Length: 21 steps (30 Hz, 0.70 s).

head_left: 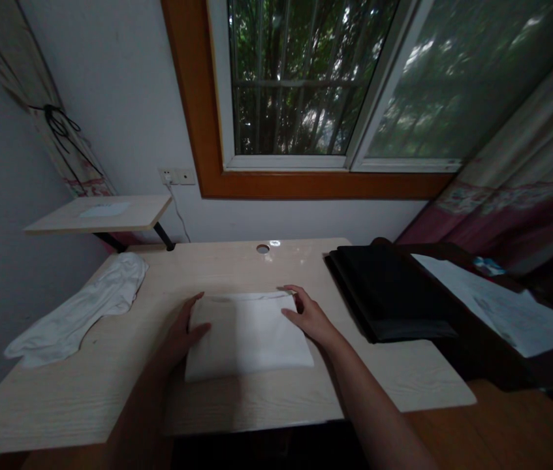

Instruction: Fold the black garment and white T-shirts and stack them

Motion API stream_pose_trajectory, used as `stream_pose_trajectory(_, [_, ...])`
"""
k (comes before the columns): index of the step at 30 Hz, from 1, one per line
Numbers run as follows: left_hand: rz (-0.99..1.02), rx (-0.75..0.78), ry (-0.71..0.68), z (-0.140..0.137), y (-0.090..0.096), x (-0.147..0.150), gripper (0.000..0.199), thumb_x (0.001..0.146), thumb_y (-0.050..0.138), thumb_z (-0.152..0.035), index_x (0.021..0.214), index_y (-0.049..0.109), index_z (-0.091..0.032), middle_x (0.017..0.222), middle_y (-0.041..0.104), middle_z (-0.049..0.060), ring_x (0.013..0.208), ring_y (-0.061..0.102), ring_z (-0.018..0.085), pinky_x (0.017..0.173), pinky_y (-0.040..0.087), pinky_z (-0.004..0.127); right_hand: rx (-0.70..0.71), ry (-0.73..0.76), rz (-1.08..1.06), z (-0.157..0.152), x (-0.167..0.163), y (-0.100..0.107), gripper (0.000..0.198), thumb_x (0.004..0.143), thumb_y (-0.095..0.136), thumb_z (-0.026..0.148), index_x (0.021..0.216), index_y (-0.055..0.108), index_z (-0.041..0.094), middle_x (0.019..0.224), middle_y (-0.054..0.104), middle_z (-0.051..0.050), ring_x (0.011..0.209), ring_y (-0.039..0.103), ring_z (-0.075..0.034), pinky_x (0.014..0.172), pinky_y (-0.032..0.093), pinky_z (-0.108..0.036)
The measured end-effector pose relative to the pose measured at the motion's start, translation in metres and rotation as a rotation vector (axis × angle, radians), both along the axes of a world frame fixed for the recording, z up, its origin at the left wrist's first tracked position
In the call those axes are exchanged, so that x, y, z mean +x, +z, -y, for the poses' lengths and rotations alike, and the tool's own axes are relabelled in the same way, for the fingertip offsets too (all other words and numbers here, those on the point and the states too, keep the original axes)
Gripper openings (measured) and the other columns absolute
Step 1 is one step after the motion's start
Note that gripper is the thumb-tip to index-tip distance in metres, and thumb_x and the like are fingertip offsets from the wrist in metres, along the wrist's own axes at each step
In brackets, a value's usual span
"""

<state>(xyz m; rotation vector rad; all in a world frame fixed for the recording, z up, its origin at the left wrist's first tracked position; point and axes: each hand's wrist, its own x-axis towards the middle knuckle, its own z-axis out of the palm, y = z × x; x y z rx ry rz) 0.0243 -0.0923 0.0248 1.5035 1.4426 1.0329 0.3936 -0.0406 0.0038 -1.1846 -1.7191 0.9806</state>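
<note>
A white cloth (pixel 251 339), folded into a flat rectangle, lies on the pale wooden desk (pixel 276 406) in front of me. My left hand (pixel 178 337) grips its left edge, thumb on top and fingers along the side. At the upper right corner, my right hand (pixel 314 318) holds the cloth between thumb and fingers. The fingertips under the edges are partly hidden. To the left, a second white cloth (pixel 85 316) lies loose and wrinkled, apart from both hands.
A stack of black folders or flat cases (pixel 388 281) sits at the desk's right side. Beyond it are white papers (pixel 496 307) on a dark surface. A small raised shelf (pixel 134 212) stands at the back left, holding a paper. A cord (pixel 178 209) hangs from the wall socket.
</note>
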Motion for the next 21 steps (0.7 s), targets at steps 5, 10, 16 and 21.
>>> stream_pose_trajectory(5, [0.112, -0.027, 0.042, -0.004, -0.005, 0.005, 0.092, 0.085, 0.068, -0.049, 0.158, 0.018, -0.024, 0.136, 0.061, 0.016, 0.113, 0.066, 0.03, 0.092, 0.057, 0.045, 0.016, -0.015, -0.027, -0.002, 0.001, -0.005, 0.046, 0.091, 0.061, 0.033, 0.134, 0.047, 0.029, 0.111, 0.067, -0.004, 0.094, 0.064, -0.021, 0.085, 0.053, -0.035])
stream_pose_trajectory(10, [0.117, -0.014, 0.091, -0.017, -0.02, 0.005, 0.094, 0.086, 0.065, -0.053, 0.158, 0.013, -0.022, 0.115, 0.07, 0.012, 0.097, 0.07, 0.027, 0.084, 0.057, 0.044, 0.082, -0.079, 0.044, -0.004, 0.0, -0.01, 0.04, 0.095, 0.054, 0.032, 0.133, 0.044, 0.028, 0.117, 0.064, -0.005, 0.1, 0.064, -0.02, 0.09, 0.051, -0.036])
stream_pose_trajectory(16, [-0.019, -0.002, 0.142, -0.021, -0.019, 0.005, 0.071, 0.091, 0.057, -0.056, 0.151, 0.038, -0.022, 0.102, 0.073, 0.008, 0.089, 0.07, 0.026, 0.081, 0.054, 0.042, 0.083, -0.106, 0.08, -0.006, -0.001, -0.01, 0.042, 0.087, 0.058, 0.026, 0.128, 0.049, 0.025, 0.106, 0.067, -0.004, 0.091, 0.065, -0.021, 0.083, 0.052, -0.034])
stream_pose_trajectory(21, [0.018, 0.036, 0.201, -0.02, -0.022, 0.004, 0.068, 0.088, 0.06, -0.055, 0.145, 0.045, -0.021, 0.103, 0.073, 0.008, 0.089, 0.07, 0.024, 0.078, 0.055, 0.038, 0.112, -0.12, 0.087, -0.005, -0.002, -0.005, 0.042, 0.082, 0.059, 0.022, 0.124, 0.057, 0.026, 0.109, 0.069, -0.002, 0.094, 0.065, -0.021, 0.087, 0.051, -0.034])
